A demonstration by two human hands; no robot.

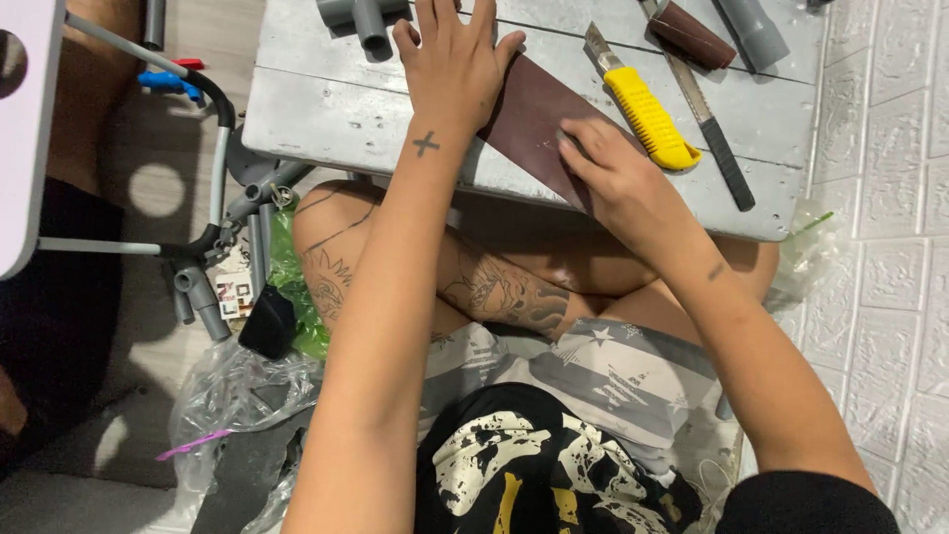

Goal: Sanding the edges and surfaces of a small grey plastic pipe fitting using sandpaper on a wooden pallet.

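Note:
A dark reddish-brown sheet of sandpaper (539, 114) lies across a low grey wooden table (326, 109). My left hand (457, 61) lies flat on the far end of the sheet, fingers spread, pressing it down. Near the table's front edge, my right hand (615, 168) pinches the sheet's near corner with fingertips curled on it. A yellow-handled utility knife (643, 107) rests just right of the sheet, close to my right hand. I sit cross-legged with my knees under the table.
A long knife with a black handle (717, 133) and a brown sandpaper roll (697, 35) lie at the table's right. Grey pipe fittings (368, 18) sit at the far edge. More grey pipes (203, 292) and plastic bags (232, 396) lie on the floor at left; a white brick-patterned wall (880, 247) stands at right.

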